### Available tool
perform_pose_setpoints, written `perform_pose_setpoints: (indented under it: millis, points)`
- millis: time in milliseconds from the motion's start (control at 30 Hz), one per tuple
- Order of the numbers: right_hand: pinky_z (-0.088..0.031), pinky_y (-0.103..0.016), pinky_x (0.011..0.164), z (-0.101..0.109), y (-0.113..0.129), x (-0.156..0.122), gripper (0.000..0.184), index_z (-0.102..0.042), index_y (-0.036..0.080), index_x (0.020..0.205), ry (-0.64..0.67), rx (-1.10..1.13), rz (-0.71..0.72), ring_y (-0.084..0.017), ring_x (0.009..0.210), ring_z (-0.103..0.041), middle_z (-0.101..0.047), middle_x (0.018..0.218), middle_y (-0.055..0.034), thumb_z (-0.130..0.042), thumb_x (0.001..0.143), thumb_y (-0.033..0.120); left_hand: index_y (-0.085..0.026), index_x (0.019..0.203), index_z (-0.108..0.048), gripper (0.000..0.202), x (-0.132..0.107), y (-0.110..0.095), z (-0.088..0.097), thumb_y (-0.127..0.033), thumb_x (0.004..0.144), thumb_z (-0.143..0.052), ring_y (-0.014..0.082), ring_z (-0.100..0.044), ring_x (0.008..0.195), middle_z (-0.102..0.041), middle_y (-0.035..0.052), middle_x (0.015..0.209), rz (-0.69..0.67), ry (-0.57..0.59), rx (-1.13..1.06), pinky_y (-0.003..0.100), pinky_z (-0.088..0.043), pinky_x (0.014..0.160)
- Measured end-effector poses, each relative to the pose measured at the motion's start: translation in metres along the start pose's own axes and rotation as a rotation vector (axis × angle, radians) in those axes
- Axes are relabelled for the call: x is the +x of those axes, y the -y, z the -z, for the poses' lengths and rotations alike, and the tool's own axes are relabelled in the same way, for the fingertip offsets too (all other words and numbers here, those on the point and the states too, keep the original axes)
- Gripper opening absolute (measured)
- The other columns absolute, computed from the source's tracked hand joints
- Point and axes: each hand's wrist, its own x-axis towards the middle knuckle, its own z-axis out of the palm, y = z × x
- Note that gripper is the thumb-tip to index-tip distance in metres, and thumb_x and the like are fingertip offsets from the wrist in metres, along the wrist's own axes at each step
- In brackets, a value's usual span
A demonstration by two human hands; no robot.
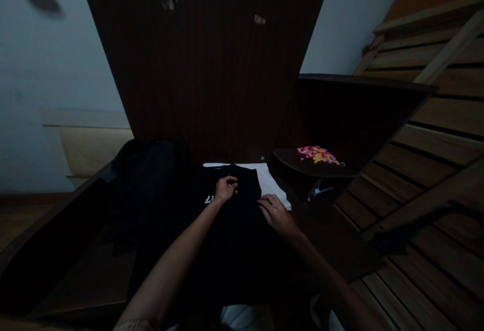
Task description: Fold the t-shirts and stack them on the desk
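A black garment, probably a T-shirt, is spread out in front of me with white lettering on its left part. Under its far and right edges shows a white cloth. My left hand rests on the upper middle of the black garment, its fingers loosely bent and apart. At the garment's right edge, my right hand has its fingertips and thumb closed on the black fabric, beside the white cloth. The near part of the garment fades into the dark.
A dark bundle of cloth or a bag lies at the left. Colourful small pieces are heaped on a rounded corner shelf at the right. A tall dark wooden panel stands behind, and a slatted wooden frame is on the right.
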Motion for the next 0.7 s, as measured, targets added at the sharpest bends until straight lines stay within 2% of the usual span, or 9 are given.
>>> perform_pose_setpoints:
  millis: [200, 333, 467, 600, 700]
  points:
    - [-0.056, -0.036, 0.082, -0.008, -0.001, -0.003, 0.024, -0.067, 0.018, 0.107, -0.028, 0.043, -0.116, -0.022, 0.09, -0.066, -0.068, 0.099, -0.0107, -0.049, 0.091, 0.016, -0.017, 0.099, -0.075, 0.019, 0.001, 0.0, 0.002, -0.012, 0.082, -0.069, 0.0106, -0.066, 0.059, -0.066, -0.0013, 0.063, -0.023, -0.045, 0.009, 0.022, -0.054, 0.066]
    - [-0.054, -0.035, 0.082, -0.008, 0.001, -0.005, 0.019, -0.067, 0.018, 0.102, -0.035, 0.012, -0.141, -0.023, 0.089, -0.066, -0.068, 0.094, -0.0102, -0.051, 0.092, 0.02, -0.016, 0.094, -0.076, 0.015, 0.003, 0.001, 0.001, -0.012, 0.083, -0.067, 0.0099, -0.066, 0.061, -0.072, 0.0021, 0.076, -0.03, -0.044, 0.006, 0.022, -0.055, 0.067]
    - [-0.053, -0.033, 0.079, -0.008, 0.004, -0.006, 0.016, -0.066, 0.018, 0.095, -0.053, -0.019, -0.197, -0.022, 0.085, -0.065, -0.069, 0.089, -0.009, -0.052, 0.092, 0.024, -0.015, 0.098, -0.075, 0.017, 0.004, 0.001, 0.001, -0.012, 0.084, -0.066, 0.0094, -0.066, 0.063, -0.074, 0.006, 0.093, -0.045, -0.025, 0.013, 0.022, -0.055, 0.068]
    - [-0.05, -0.029, 0.072, -0.008, 0.008, -0.006, 0.015, -0.064, 0.019, 0.089, -0.076, -0.018, -0.22, -0.02, 0.079, -0.064, -0.067, 0.085, -0.0075, -0.049, 0.092, 0.022, -0.014, 0.111, -0.071, 0.032, 0.003, 0.002, 0.001, -0.013, 0.079, -0.072, 0.0103, -0.067, 0.062, -0.073, 0.0069, 0.095, -0.066, 0.027, 0.015, 0.023, -0.055, 0.068]
    - [-0.045, -0.027, 0.063, -0.009, 0.011, -0.004, 0.014, -0.06, 0.02, 0.082, -0.098, -0.03, -0.306, -0.018, 0.069, -0.061, -0.064, 0.078, -0.0052, -0.053, 0.091, 0.028, -0.014, 0.125, -0.063, 0.049, 0.001, 0.002, 0.0, -0.015, 0.077, -0.075, 0.0103, -0.066, 0.055, -0.072, 0.0059, 0.092, -0.062, 0.089, 0.007, 0.024, -0.055, 0.063]
